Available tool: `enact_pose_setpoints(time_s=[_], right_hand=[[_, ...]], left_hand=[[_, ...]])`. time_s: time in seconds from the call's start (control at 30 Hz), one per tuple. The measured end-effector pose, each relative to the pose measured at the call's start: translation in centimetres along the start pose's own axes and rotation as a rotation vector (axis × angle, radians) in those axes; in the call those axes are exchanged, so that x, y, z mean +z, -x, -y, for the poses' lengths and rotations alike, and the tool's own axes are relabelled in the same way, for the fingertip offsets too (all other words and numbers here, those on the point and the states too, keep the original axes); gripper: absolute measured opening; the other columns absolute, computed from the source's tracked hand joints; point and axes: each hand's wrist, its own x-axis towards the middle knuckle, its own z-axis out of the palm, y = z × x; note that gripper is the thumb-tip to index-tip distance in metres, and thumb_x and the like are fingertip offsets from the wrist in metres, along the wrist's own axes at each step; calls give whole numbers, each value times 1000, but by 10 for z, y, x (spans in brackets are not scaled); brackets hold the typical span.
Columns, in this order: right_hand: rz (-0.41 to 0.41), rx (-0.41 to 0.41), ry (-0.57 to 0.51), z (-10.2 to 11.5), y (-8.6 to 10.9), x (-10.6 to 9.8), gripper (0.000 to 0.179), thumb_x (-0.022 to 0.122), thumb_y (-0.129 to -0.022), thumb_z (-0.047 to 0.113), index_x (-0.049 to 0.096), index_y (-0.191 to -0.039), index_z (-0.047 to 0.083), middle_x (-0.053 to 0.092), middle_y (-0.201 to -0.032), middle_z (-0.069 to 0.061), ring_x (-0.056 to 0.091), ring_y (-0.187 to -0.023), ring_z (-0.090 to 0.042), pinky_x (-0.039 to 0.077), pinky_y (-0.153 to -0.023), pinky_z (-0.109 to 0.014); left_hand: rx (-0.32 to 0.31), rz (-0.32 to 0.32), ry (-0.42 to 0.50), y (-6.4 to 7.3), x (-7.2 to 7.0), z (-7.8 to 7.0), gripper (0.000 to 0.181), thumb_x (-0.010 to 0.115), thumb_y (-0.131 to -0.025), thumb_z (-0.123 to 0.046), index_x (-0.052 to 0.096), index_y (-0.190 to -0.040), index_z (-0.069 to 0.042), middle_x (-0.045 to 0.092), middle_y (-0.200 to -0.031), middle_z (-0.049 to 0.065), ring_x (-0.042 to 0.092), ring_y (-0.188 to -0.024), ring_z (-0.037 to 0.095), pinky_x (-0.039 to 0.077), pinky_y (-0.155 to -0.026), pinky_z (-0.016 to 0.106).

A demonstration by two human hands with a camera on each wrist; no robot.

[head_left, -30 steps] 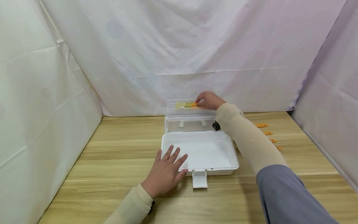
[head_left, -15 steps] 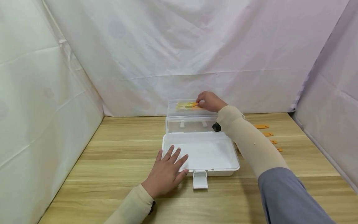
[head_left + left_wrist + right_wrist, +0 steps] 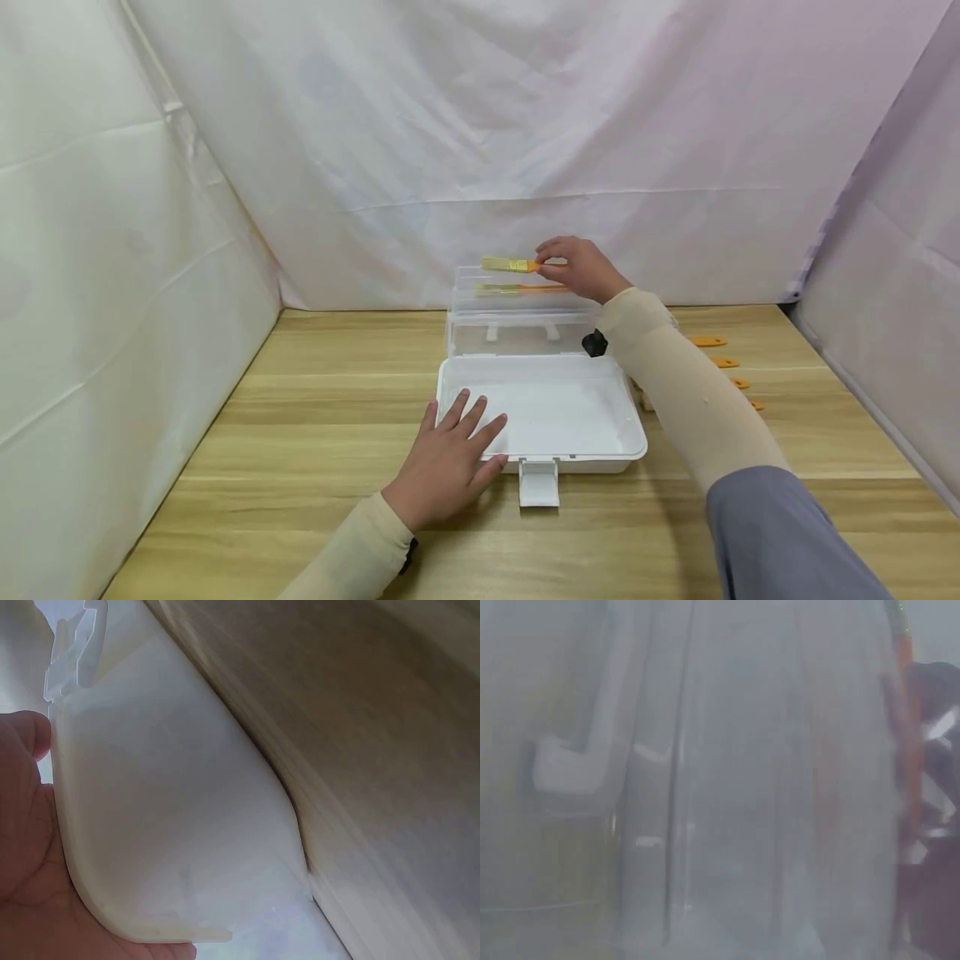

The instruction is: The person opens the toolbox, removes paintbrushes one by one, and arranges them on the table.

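Observation:
A white box [image 3: 543, 456] stands with its clear lid [image 3: 502, 335] tipped back and a clear upper tray [image 3: 463, 300] raised behind it. My left hand [image 3: 442, 473] rests with spread fingers over the box's front left corner; in the left wrist view, the palm [image 3: 21, 847] lies against the rim above the white wall [image 3: 172, 787]. My right hand [image 3: 585, 265] pinches the orange handle of a paintbrush [image 3: 508, 264], bristles pointing left, above the tray. Another paintbrush [image 3: 517, 288] appears in the tray below it. Blurred clear plastic fills most of the right wrist view.
Several orange handles [image 3: 726, 362] lie on the wooden table [image 3: 337, 400] to the right, partly hidden by my right sleeve. A white latch [image 3: 538, 485] hangs at the box front. White cloth [image 3: 360, 167] encloses the back and sides.
My right hand has lifted a paintbrush up from the clear tray, moving slightly right and upward. The other brush stays in the tray. My left hand has stayed on the box corner.

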Motion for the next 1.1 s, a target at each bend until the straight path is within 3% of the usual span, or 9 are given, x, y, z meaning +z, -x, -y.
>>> enact_pose_setpoints(time_s=[0.6,1.1], right_hand=[[-39,-121,71,22,56,-25,19,71,-94,17,74,-110,8,58,-137,-10,37,-140,-31,35,-108,-53],[-117,-181,159,3,116,-35,11,74,-90,12,76,-101,8,63,-130,-11,41,-136,-35,32,-107,-59]], left_hand=[[-5,-4,18,-1,0,3,59,28,-105,-56,48,-149,-23,39,-155,13,21,-148,34,21,-108,68],[3,-19,22,-4,0,7,57,31,-105,-55,50,-148,-22,41,-154,13,24,-147,35,22,-107,69]])
